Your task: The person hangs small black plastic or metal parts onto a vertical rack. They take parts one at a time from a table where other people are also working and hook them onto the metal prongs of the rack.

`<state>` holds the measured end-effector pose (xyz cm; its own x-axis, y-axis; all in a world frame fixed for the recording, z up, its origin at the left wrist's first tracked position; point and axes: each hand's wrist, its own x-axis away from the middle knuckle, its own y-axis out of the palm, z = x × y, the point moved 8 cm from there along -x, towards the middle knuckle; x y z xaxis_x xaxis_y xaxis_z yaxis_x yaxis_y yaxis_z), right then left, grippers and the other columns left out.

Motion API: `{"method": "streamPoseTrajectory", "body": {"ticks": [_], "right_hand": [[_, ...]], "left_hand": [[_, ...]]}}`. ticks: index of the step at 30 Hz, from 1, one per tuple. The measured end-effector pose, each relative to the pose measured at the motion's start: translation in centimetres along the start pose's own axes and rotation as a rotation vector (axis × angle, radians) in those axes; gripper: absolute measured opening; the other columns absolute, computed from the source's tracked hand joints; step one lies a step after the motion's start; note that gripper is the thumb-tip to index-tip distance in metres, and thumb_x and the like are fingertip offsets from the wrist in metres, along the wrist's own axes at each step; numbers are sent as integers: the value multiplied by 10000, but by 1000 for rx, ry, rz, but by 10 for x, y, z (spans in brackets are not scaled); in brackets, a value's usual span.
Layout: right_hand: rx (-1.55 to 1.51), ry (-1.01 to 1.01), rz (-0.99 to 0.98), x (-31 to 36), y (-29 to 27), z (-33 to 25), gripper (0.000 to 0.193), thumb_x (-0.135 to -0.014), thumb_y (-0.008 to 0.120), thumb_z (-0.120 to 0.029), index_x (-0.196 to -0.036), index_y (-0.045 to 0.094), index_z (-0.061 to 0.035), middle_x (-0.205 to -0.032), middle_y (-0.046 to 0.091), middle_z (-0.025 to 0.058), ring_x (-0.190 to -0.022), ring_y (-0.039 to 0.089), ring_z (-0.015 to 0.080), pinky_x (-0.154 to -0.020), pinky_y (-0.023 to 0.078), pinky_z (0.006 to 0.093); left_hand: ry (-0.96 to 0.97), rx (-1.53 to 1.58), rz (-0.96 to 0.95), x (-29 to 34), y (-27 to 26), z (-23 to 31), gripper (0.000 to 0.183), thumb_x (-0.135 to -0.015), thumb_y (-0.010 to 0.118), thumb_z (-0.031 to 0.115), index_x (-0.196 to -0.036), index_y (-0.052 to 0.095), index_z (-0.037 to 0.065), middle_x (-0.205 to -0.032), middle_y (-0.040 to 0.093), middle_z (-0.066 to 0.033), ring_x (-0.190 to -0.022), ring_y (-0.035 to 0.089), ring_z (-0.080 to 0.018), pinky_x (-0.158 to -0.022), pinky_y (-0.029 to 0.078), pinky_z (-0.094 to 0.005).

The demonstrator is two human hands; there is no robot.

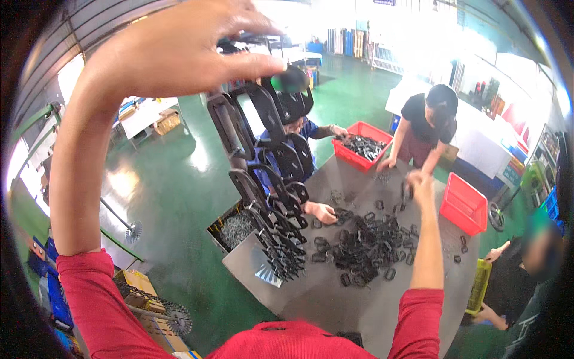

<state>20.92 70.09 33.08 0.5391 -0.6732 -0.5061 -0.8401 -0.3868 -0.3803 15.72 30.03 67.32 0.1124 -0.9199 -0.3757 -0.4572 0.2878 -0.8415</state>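
Note:
My left hand [197,51] is raised high at the upper left, thumb and fingers apart, beside the top of a tall hanging column of black oval loops [272,161]. Several tiers of these loops hang down to just above the table's left side. My right hand [422,188] is over the table's right part, its fingers closed on a black oval loop [406,194], somewhat blurred. Below and left of it, a loose pile of similar black loops [371,245] covers the middle of the grey table [335,299].
Across the table, one person [436,113] leans in; another, behind the column, has a hand [321,212] at the pile. Red bins [363,145] [464,203] stand at the far and right edges. A person at right holds a yellow basket [477,287]. A box of small metal pieces [236,230] sits left.

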Motion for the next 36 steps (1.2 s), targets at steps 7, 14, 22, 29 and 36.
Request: {"method": "streamPoseTrajectory", "body": {"ticks": [7,14,22,29,36], "right_hand": [[-28,-144,-165,-1,55,-111,210,-760,613,-93,-945,606,6,-922,624,142,-851,613,201,-773,463,286],[-850,-284,-442,20,65,-344,213,-856,535,-143,-986,586,17,-932,604,66,-822,580,116,-757,459,241],[-879,-285,-604,19,76,-388,247,-846,552,-199,-1019,604,-30,-784,615,-5,-658,517,18,-542,409,181],[-935,-349,-687,13,77,-396,206,-820,574,-155,-945,629,-1,-793,624,14,-699,539,42,-601,421,194],[-1003,-339,-656,20,76,-400,201,-814,571,-134,-933,629,18,-819,630,43,-734,559,91,-706,423,218]], "left_hand": [[-66,106,-299,0,2,-12,752,-714,668,362,-1301,332,32,-1284,389,-182,-1149,426,-287,-927,365,-394],[219,129,-291,16,8,-17,806,-648,641,141,-1344,245,50,-1316,369,-173,-1191,399,-278,-994,310,-356],[159,23,-62,13,-1,1,616,-653,553,-64,-1239,435,89,-1253,449,-144,-1136,447,-311,-948,370,-376],[169,-29,-1,16,-5,5,551,-646,555,-72,-1172,506,81,-1205,498,-119,-1092,482,-314,-900,407,-372],[134,-81,53,19,-5,1,583,-600,476,-142,-1143,528,65,-1171,517,-135,-1078,490,-318,-893,404,-368]]}}
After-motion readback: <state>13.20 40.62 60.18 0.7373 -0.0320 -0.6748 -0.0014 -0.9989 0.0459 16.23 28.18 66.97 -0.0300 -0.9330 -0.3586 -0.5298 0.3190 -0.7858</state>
